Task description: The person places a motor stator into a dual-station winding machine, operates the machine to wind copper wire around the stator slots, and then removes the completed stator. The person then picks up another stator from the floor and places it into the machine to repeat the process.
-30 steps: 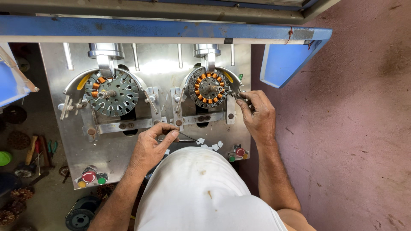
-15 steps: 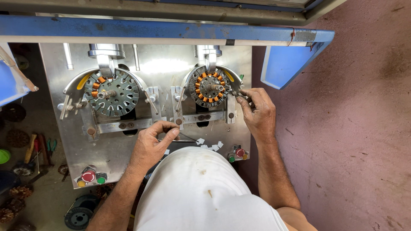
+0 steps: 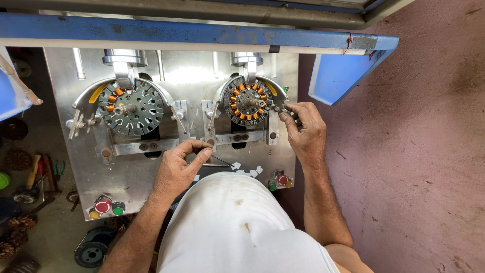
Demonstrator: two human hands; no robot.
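Note:
Two round slotted stators sit on a steel winding machine plate (image 3: 131, 174). The left stator (image 3: 131, 107) has a few copper coils at its upper left. The right stator (image 3: 247, 101) carries copper coils all round. My right hand (image 3: 302, 132) pinches a small metal part at the right stator's right edge. My left hand (image 3: 179, 169) rests on the plate below the fixtures, fingers closed on a thin metal pin or tool that points right towards small white paper pieces (image 3: 247, 169).
Red and green push buttons (image 3: 107, 207) sit at the plate's lower left, another button set (image 3: 279, 182) at lower right. A blue frame bar (image 3: 202, 33) runs across the top, with a blue bin (image 3: 338, 73) on the right. Tools and wound stators (image 3: 20, 202) lie on the floor at left.
My left hand has slid slightly right and down along the plate, its fingers closing tighter on the thin tool. My right hand stays at the right stator's edge.

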